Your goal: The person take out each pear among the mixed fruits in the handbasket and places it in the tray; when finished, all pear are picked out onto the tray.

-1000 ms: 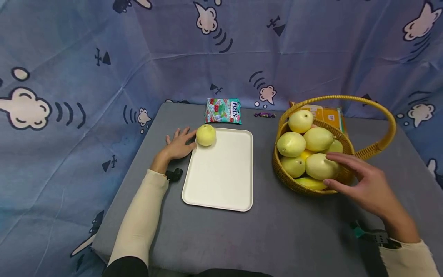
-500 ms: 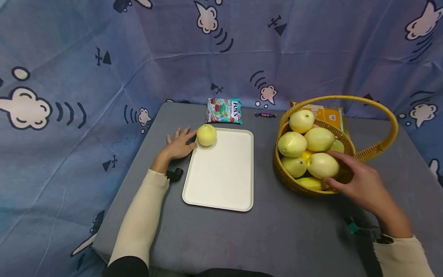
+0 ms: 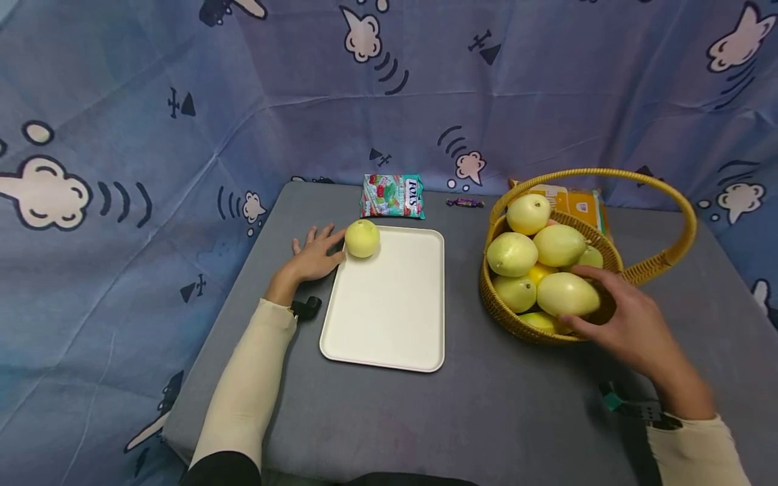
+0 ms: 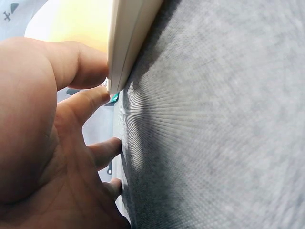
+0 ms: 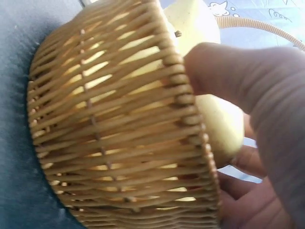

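Note:
In the head view, my left hand (image 3: pixel 317 256) lies with spread fingers at the far left corner of a white tray (image 3: pixel 389 304). Its thumb and forefinger touch the tray's edge in the left wrist view, while other fingertips rest on the table. A round yellow-green fruit (image 3: pixel 362 238) stands in that corner. Over at the right, my right hand (image 3: pixel 635 324) reaches into a wicker basket (image 3: pixel 507 324). Its thumb and fingers are curled round a pale oval fruit (image 3: pixel 566 295), also visible as a pale fruit (image 5: pixel 221 129) behind the rim in the right wrist view.
Several more pale fruits (image 3: pixel 512 254) fill the basket, whose tall handle (image 3: pixel 608 172) arches over it. At the back lie a candy bag (image 3: pixel 392 196), a small purple-wrapped sweet (image 3: pixel 464 202) and an orange packet (image 3: pixel 574 202). A patterned blue cloth (image 3: pixel 304 88) hangs behind the table.
My right hand has moved left and closed round the front pale fruit, which has turned slightly. My left hand, the tray and its fruit have stayed in place.

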Motion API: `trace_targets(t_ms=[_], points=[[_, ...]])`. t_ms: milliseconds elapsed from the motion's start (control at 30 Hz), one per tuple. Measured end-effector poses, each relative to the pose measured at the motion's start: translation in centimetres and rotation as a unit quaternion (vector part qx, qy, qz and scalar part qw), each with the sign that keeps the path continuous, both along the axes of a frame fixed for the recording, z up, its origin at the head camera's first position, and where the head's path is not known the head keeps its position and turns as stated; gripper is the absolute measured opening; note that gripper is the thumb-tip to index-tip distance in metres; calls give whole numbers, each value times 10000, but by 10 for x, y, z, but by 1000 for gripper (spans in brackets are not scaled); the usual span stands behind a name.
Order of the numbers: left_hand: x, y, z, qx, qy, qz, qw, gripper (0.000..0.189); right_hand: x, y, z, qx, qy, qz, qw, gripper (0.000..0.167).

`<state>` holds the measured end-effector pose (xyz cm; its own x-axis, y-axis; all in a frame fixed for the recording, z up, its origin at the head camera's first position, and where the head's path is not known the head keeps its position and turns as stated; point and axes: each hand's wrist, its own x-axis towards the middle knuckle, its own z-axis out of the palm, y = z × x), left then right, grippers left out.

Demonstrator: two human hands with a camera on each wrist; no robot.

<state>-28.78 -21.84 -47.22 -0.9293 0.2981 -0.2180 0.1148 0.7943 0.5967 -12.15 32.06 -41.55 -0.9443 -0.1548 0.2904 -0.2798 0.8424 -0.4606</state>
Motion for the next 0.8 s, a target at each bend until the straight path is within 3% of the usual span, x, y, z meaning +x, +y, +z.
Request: trace_targets(t_ms=[267,400,600,800], points=[[0,-1,-1,69,-32,-20,10000,68,6,-2,-5,-398,119,-195,9989,82],[0,-1,-3,117,-19,-30,9999,69,8,-6,-4,-1059,123,-10,9943,80],[-2,-2,-7,122,-6,-34,9999,69,8,-18,10,-2014,72,265,9791,85],[-5,-4,-9,190,12,-42,9998,70,1,-35,27,-2188,127,640,9736,87]])
